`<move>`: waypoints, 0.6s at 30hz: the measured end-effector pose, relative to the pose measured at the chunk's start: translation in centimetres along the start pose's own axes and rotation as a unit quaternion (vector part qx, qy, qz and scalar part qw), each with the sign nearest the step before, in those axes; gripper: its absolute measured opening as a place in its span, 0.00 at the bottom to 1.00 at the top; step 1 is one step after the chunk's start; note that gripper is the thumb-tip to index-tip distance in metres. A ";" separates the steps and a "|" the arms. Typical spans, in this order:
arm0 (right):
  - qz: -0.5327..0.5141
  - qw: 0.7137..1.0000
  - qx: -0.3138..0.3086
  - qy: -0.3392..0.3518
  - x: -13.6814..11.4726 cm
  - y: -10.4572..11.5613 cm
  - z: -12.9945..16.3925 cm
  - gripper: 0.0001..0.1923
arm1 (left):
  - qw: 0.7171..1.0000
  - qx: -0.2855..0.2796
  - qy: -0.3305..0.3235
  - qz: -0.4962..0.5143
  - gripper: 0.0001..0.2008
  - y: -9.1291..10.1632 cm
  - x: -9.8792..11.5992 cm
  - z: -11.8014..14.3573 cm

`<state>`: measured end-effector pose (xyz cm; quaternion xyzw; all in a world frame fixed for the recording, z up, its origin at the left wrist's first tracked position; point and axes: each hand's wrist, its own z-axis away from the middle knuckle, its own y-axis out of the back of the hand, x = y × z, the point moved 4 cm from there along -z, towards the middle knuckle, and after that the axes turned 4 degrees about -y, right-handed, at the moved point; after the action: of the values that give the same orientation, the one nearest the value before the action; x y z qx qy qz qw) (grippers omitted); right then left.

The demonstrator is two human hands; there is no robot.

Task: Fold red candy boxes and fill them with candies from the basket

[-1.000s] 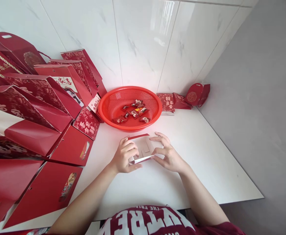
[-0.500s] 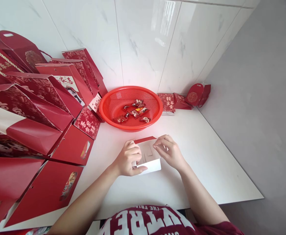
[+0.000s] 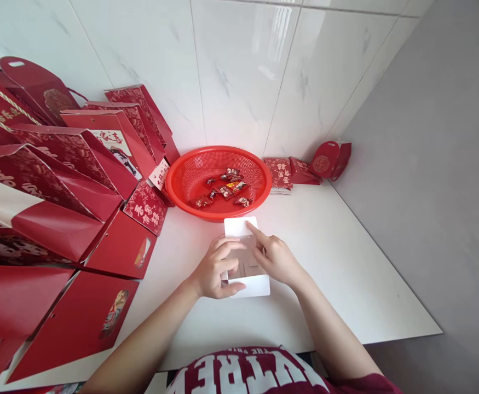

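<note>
A small cardboard box [image 3: 252, 265], pale inside, stands open on the table in front of me. Its white flaps are folded out at the far and near ends. At the box's left wall is my left hand [image 3: 217, 268], fingers over the edge and thumb by the near white flap [image 3: 251, 287]. My right hand [image 3: 278, 257] rests over the right side, its index finger stretched onto the far flap [image 3: 237, 225] and the other fingers partly bent. Just beyond the box, a red plastic basket [image 3: 182, 203] holds several wrapped candies [image 3: 231, 189].
Many red gift bags and boxes [image 3: 95, 180] crowd the left side of the white table [image 3: 346, 284]. By the tiled wall at the back right are flat red packets [image 3: 279, 172] and a red handled box [image 3: 325, 158]. A grey wall [image 3: 420, 164] borders the right.
The far flap, upright with its red outer side showing before, now lies folded outward, white face up. My right hand has moved a little left, its index finger now extended onto that flap.
</note>
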<state>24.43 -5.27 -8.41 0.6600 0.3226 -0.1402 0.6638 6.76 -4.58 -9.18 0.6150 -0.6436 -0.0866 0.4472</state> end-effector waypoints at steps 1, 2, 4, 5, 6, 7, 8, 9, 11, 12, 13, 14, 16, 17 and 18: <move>0.031 0.999 0.008 -0.020 -0.1 0.0 -0.1 0.28 | 1.000 -0.003 0.003 -0.003 0.15 0.0 0.0 0.0; 0.068 0.997 0.021 -0.035 -0.3 0.0 -0.3 0.25 | 1.000 -0.008 0.004 -0.006 0.14 -0.1 0.0 0.0; 0.146 0.987 0.051 -0.042 -0.8 0.1 -0.5 0.20 | 1.000 -0.017 0.005 -0.014 0.16 -0.2 0.0 0.1; 0.181 0.981 0.062 -0.036 -1.0 0.1 -0.7 0.16 | 1.000 -0.023 0.007 -0.020 0.18 -0.2 0.0 0.1; 0.210 0.975 0.071 -0.027 -1.3 0.1 -0.8 0.14 | 0.999 -0.030 0.010 -0.025 0.20 -0.3 -0.1 0.2; 0.232 0.969 0.077 -0.018 -1.4 0.1 -1.0 0.12 | 0.999 -0.037 0.018 -0.029 0.24 -0.4 -0.3 0.2; 0.247 0.965 0.081 -0.010 -1.6 0.1 -1.1 0.12 | 0.998 -0.044 0.029 -0.027 0.28 -0.5 -0.5 0.3; 0.254 0.964 0.084 -0.003 -1.6 0.2 -1.3 0.13 | 0.998 -0.050 0.045 -0.017 0.32 -0.6 -0.8 0.4; 0.230 0.969 0.091 0.012 -1.6 0.4 -1.7 0.13 | 0.995 -0.056 0.077 0.028 0.42 -0.9 -1.4 0.6; 0.196 0.976 0.094 0.019 -1.4 0.5 -1.9 0.13 | 0.993 -0.052 0.090 0.056 0.46 -1.0 -1.7 0.7; 0.142 0.985 0.095 0.026 -1.2 0.6 -2.0 0.12 | 0.991 -0.046 0.101 0.081 0.50 -1.1 -1.9 0.8; 0.060 0.993 0.093 0.027 -0.8 0.7 -2.2 0.11 | 0.988 -0.036 0.110 0.102 0.53 -1.2 -2.2 0.8; -0.136 0.988 0.076 0.012 0.2 0.3 -2.6 0.08 | 0.983 -0.018 0.120 0.135 0.55 -1.6 -2.6 1.0; -0.221 0.973 0.062 -0.003 0.8 -0.2 -2.8 0.07 | 0.981 -0.010 0.121 0.152 0.55 -1.9 -2.7 1.0; -0.287 0.956 0.051 -0.021 1.4 -0.8 -2.9 0.08 | 0.978 -0.004 0.120 0.172 0.55 -2.2 -2.9 1.1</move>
<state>24.31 -2.17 -9.64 0.5699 0.4770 -0.3544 0.5675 7.10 -3.08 -12.62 0.4993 -0.6809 0.0629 0.5320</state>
